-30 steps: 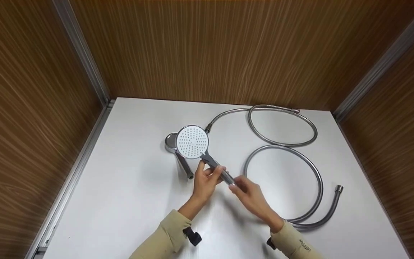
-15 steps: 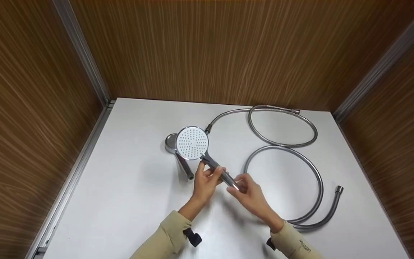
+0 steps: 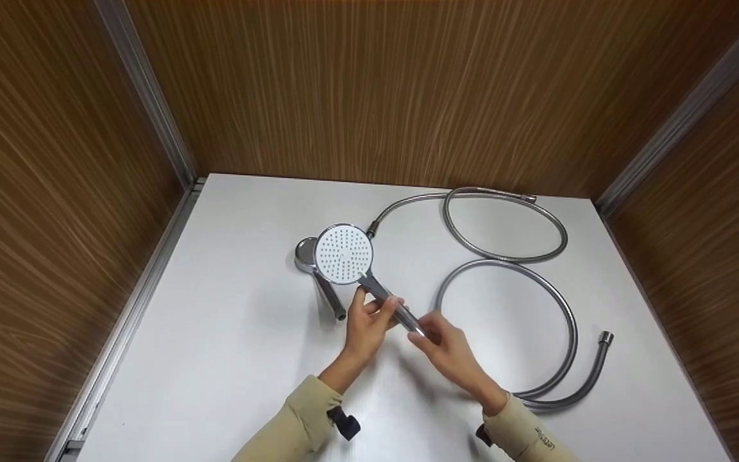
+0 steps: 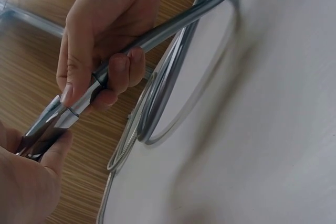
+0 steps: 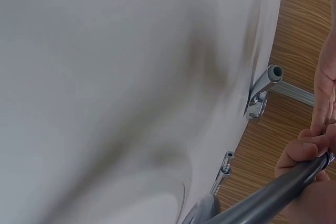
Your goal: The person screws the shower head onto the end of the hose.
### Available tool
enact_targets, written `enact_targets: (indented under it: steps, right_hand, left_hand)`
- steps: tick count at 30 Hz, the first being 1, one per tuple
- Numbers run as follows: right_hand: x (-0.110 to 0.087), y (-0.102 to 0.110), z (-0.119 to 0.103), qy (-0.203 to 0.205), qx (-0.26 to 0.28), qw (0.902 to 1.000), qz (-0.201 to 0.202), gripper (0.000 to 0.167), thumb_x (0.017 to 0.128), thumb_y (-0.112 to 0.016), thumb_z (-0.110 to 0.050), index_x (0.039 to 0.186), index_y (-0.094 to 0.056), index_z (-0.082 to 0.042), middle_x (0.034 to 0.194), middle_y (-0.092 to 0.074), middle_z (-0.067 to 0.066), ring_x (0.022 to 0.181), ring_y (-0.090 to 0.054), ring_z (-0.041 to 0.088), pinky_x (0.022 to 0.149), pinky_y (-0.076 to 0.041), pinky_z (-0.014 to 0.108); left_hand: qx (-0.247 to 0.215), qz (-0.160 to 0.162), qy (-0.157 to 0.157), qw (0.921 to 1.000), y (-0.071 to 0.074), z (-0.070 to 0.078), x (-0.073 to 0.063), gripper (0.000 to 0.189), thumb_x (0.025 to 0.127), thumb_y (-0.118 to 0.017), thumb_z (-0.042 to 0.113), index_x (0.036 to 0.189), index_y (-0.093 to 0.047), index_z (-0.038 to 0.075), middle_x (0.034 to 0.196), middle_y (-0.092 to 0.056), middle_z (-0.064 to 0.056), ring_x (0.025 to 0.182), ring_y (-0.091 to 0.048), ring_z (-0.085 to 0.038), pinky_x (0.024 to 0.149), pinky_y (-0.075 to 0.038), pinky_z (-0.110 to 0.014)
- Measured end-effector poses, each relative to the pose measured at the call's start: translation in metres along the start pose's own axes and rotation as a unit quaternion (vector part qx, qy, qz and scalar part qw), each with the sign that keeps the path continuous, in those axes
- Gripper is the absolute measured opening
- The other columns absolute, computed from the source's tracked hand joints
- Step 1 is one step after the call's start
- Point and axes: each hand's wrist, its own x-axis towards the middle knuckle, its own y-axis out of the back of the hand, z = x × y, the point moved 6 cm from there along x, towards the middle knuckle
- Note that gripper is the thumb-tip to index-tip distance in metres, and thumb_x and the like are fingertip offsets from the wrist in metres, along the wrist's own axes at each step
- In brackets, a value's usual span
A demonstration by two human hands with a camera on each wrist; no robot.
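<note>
My left hand (image 3: 366, 327) grips the handle of a shower head (image 3: 344, 253), its round white spray face turned up toward the head camera. At the handle's lower end, my right hand (image 3: 450, 350) pinches the chrome end fitting (image 4: 93, 90) of a smooth grey shower hose (image 4: 173, 24). The left wrist view shows that fitting lined up with the handle, right at its end. From my right hand the hose drops toward the table and loops out to the right. Behind the held one, a smaller chrome shower head (image 3: 305, 255) lies on the table, partly covered in the head view.
A second, ribbed metal hose (image 3: 559, 234) lies coiled at the back right of the white table (image 3: 215, 359). The grey hose's free end nut (image 3: 605, 337) points away at the right. Wood-grain panels (image 3: 369, 90) enclose the back and both sides.
My right thumb and fingers shift slightly back and forth around the fitting at the handle's end. The left hand and shower head stay nearly still.
</note>
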Motion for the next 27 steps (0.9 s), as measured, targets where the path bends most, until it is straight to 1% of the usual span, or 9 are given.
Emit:
enact_targets:
  steps: [4,7,14,16,24,27]
  right_hand:
    - [0.0005,-0.0001,0.0002,-0.008,-0.014,0.9999,-0.005,0.011,0.099,-0.075,-0.023,0.107,-0.069,-0.020,0.092,-0.074,-0.003,0.078,-0.062,0.010,0.069,-0.051,0.021]
    - [0.0006,-0.0003,0.0001,-0.015,-0.020,0.9996,-0.012,0.012,0.101,-0.074,-0.025,0.110,-0.069,-0.019,0.092,-0.073,-0.002,0.078,-0.062,0.011,0.069,-0.051,0.021]
    - [0.0000,-0.0015,0.0004,-0.028,-0.012,0.9988,-0.037,0.020,0.104,-0.068,-0.031,0.117,-0.071,-0.016,0.098,-0.075,0.012,0.081,-0.063,0.011,0.070,-0.051,0.020]
    - [0.0004,-0.0015,0.0008,-0.029,-0.011,0.9987,-0.042,0.022,0.105,-0.067,-0.033,0.118,-0.071,-0.016,0.098,-0.074,0.014,0.082,-0.063,0.012,0.070,-0.051,0.020]
    - [-0.0002,-0.0017,0.0016,-0.031,-0.006,0.9985,-0.045,0.022,0.105,-0.067,-0.032,0.117,-0.072,-0.015,0.094,-0.071,0.002,0.080,-0.060,0.010,0.069,-0.050,0.020]
    - [0.0003,-0.0020,0.0020,-0.032,-0.008,0.9982,-0.050,0.021,0.105,-0.066,-0.032,0.117,-0.072,-0.015,0.092,-0.070,0.001,0.078,-0.060,0.010,0.067,-0.050,0.020]
  left_hand:
    - [-0.006,0.001,-0.001,1.0000,0.0010,-0.0007,-0.0001,0.037,0.103,-0.064,0.001,0.131,-0.042,-0.009,0.110,-0.072,-0.036,0.097,-0.078,-0.030,0.092,-0.066,-0.044]
    - [-0.008,0.002,-0.001,1.0000,0.0020,-0.0009,-0.0003,0.035,0.104,-0.064,0.001,0.131,-0.043,-0.007,0.111,-0.071,-0.037,0.097,-0.078,-0.029,0.092,-0.066,-0.043]
    - [0.002,0.005,0.009,0.9999,0.0044,-0.0031,-0.0010,0.040,0.104,-0.063,0.002,0.137,-0.041,-0.006,0.116,-0.070,-0.038,0.103,-0.077,-0.035,0.093,-0.065,-0.042]
    - [0.002,0.007,0.011,0.9999,0.0046,-0.0036,-0.0008,0.041,0.104,-0.064,0.002,0.137,-0.041,-0.006,0.116,-0.071,-0.037,0.104,-0.077,-0.036,0.094,-0.065,-0.042]
    - [0.005,0.003,0.012,0.9999,0.0048,-0.0027,-0.0011,0.040,0.104,-0.063,0.003,0.136,-0.041,-0.005,0.115,-0.071,-0.037,0.101,-0.078,-0.032,0.094,-0.065,-0.043]
    - [0.005,0.003,0.013,0.9999,0.0052,-0.0028,-0.0011,0.039,0.104,-0.063,0.003,0.136,-0.042,-0.003,0.114,-0.072,-0.036,0.101,-0.078,-0.032,0.093,-0.065,-0.044]
